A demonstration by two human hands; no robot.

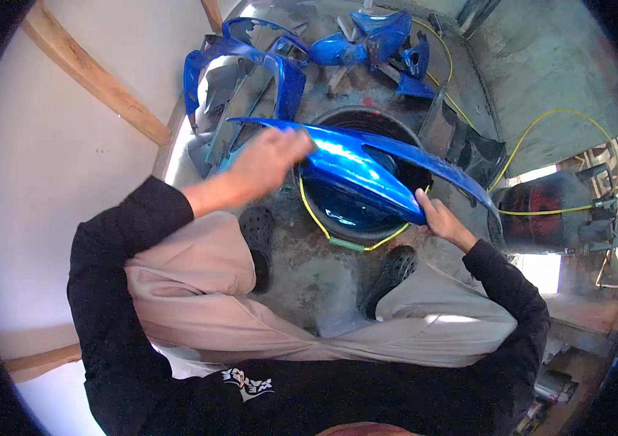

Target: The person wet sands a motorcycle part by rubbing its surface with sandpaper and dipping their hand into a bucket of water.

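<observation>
A glossy blue motorcycle fairing panel (pixel 345 163) with long pointed ends lies across the air above a black bucket (pixel 352 231). My right hand (pixel 440 220) grips the panel's lower right tip, thumb on top. On its upper left part presses my left hand (pixel 273 158), closed and slightly smeared by motion. A small dark edge shows at those fingers, too little to name. Water with a shine on it stands in the bucket, whose yellow handle with a green grip (pixel 346 245) hangs toward me.
More blue fairing parts (pixel 283 73) lie on the floor at the far left, others (pixel 367 47) at the far middle. Dark plastic pieces (pixel 469 145) rest right of the bucket. A yellow hose (pixel 542 212) runs to a dark red-and-black machine (pixel 542 200) at the right.
</observation>
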